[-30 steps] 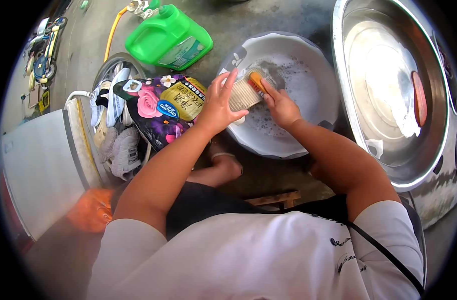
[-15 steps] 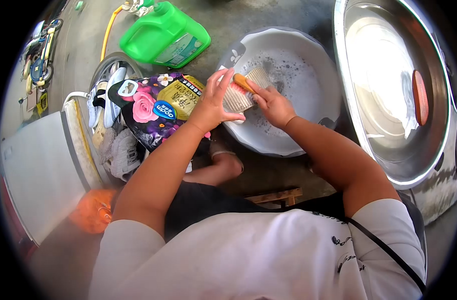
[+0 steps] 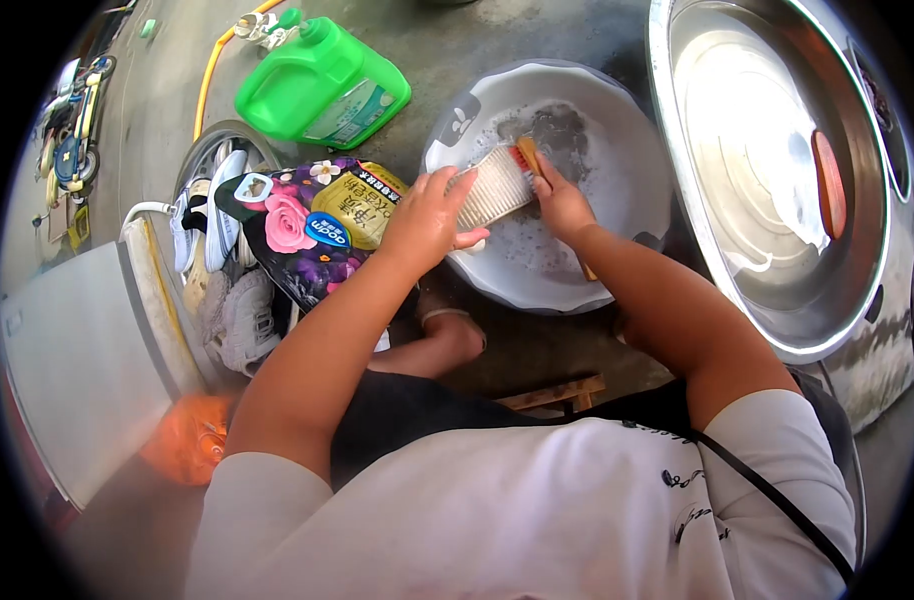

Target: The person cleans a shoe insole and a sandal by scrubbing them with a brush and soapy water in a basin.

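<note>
Shoe point(image 3: 495, 188), pointing rightward, is gripped by the left hand point(image 3: 424, 220). Its far end is met by a brush point(image 3: 529, 152), clasped in the right hand point(image 3: 567, 208)

Left arm point(image 3: 312, 355) and right arm point(image 3: 667, 305) forward, fingers point(image 3: 463, 188) bent

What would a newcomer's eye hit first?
The bright green jug, upper left, then the flowered bag just below it in view. Centre: the right hand holds a brush to a pale ribbed item in the left hand, above a sudsy basin. Far right, a big metal tub.
</note>
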A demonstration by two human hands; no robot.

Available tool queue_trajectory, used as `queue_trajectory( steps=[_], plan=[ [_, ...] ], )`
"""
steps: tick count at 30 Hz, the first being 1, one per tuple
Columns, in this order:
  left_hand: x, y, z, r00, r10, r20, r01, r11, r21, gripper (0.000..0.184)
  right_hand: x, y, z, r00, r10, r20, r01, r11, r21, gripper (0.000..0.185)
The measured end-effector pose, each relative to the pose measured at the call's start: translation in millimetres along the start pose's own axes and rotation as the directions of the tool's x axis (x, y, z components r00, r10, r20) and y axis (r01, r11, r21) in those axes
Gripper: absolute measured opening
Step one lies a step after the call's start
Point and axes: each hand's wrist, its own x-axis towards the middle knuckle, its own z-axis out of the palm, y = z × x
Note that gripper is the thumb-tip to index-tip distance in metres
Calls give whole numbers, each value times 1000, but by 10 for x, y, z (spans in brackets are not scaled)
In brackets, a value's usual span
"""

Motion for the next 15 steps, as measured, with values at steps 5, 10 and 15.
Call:
queue_trajectory(
  steps=[5,10,15],
  plan=[
    [-36,165,30,982,-72,176,51,991,120,74,400,470,-360,980,175,-97,-168,982,83,52],
    [218,31,-299,662,-603,445,744,599,-297,56,192,127,-344,868,496,24,-466,798,381,50],
    [42,-186,-251,616,-639,460,779,409,-475,47,-80,-237,-132,982,190,16,-166,811,561,51]
  ],
)
